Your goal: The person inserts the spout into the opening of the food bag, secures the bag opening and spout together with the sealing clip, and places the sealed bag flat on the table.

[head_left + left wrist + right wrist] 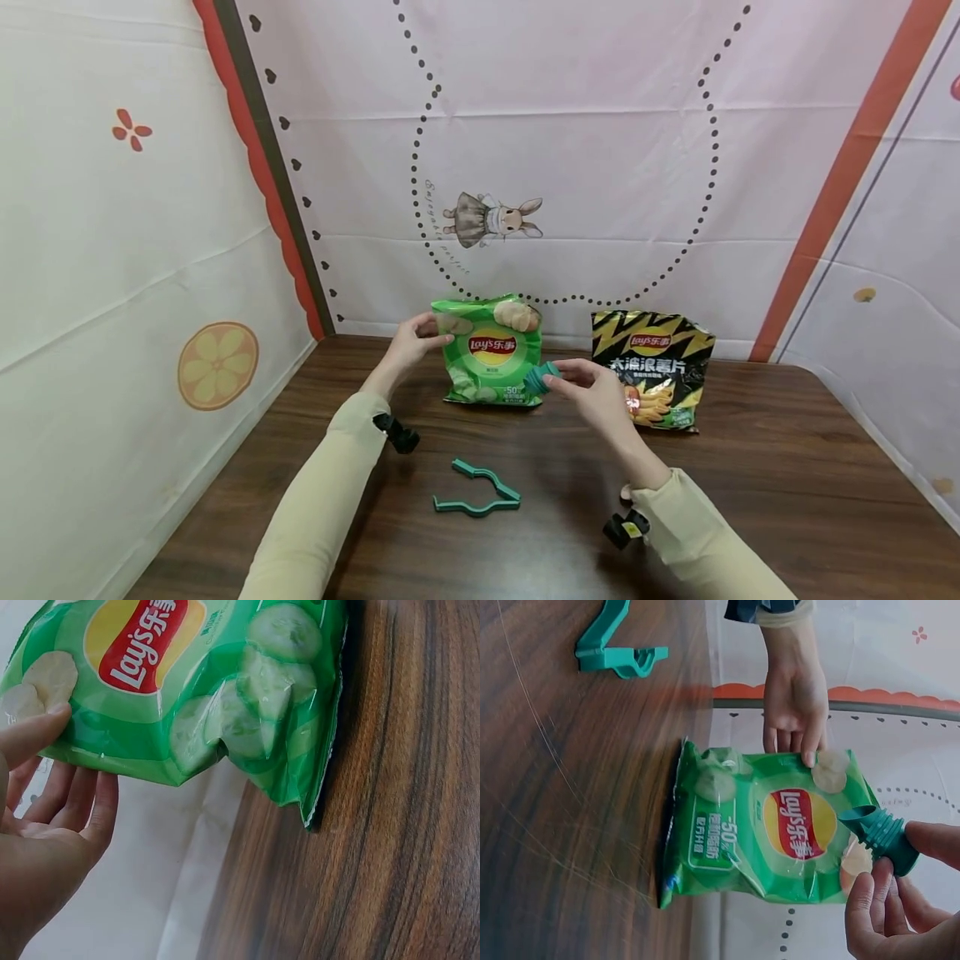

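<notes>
A green Lay's chip bag [491, 375] stands upright on the wooden table, cucumber slices printed near its base. My left hand [408, 346] holds its upper left side, thumb on the front and fingers behind, as the left wrist view shows. In front of the bag, my right hand [600, 404] pinches a teal ribbed spout [885, 834] between thumb and fingers. The spout has a slanted open mouth facing the bag and overlaps its front in the head view. A teal hinged bag clip [512, 500] lies spread on the table, a curved bend in each arm.
A black and yellow Lay's chip bag [656, 375] stands to the right, partly behind my right hand. The brown wooden table [780, 483] meets a printed cloth backdrop [585, 167] at the back and a cloth wall on the left.
</notes>
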`<state>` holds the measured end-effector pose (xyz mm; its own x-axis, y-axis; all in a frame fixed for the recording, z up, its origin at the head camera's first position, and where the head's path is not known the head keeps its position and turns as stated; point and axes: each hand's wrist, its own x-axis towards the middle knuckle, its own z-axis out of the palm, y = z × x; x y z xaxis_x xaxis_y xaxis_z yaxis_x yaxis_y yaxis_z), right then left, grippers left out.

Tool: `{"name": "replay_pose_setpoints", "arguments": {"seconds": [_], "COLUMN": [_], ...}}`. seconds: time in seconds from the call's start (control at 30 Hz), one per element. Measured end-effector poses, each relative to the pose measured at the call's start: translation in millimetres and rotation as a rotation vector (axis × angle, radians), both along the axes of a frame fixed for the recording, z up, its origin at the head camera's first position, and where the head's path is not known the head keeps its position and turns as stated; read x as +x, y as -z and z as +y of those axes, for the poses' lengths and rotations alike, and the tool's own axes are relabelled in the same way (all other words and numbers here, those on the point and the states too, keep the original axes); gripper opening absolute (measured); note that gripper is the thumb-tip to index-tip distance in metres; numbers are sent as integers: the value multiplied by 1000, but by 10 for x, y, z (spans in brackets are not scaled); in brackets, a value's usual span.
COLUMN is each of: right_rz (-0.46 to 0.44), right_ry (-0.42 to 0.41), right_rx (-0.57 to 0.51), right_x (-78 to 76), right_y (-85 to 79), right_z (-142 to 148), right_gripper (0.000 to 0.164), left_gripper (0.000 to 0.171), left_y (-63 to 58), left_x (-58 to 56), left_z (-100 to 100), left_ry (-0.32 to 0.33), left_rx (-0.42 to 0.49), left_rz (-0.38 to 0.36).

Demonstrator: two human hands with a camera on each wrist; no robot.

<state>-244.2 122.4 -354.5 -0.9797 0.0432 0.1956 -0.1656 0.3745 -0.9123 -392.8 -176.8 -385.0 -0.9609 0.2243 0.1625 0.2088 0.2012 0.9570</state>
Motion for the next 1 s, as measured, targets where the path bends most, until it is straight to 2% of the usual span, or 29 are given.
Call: {"name": "replay_pose_setpoints", "arguments": {"seconds": [0.17,0.27,0.5,0.87,1.0], "right_rz": [-7,-1,55,185,204], "right_ry": [26,52,45,29,19], "right_rx": [19,46,19,63,69], "right_x": [-23,-35,-87,-145,-171], "right_y": [-43,-75,-153,-289,-338], "right_z": [38,61,126,219,224], "right_gripper": [35,36,36,36,36], "left_gripper": [40,39,36,28,27], "left_y": [10,15,-2,-33,-20], "left_x": [45,63,127,177,187], "left_z": [-42,-67,-105,-145,-163], "left_ry": [25,22,8,96,129], "left_rx": [18,0,-12,3,6], "left_rz": [12,32,62,156,192]}}
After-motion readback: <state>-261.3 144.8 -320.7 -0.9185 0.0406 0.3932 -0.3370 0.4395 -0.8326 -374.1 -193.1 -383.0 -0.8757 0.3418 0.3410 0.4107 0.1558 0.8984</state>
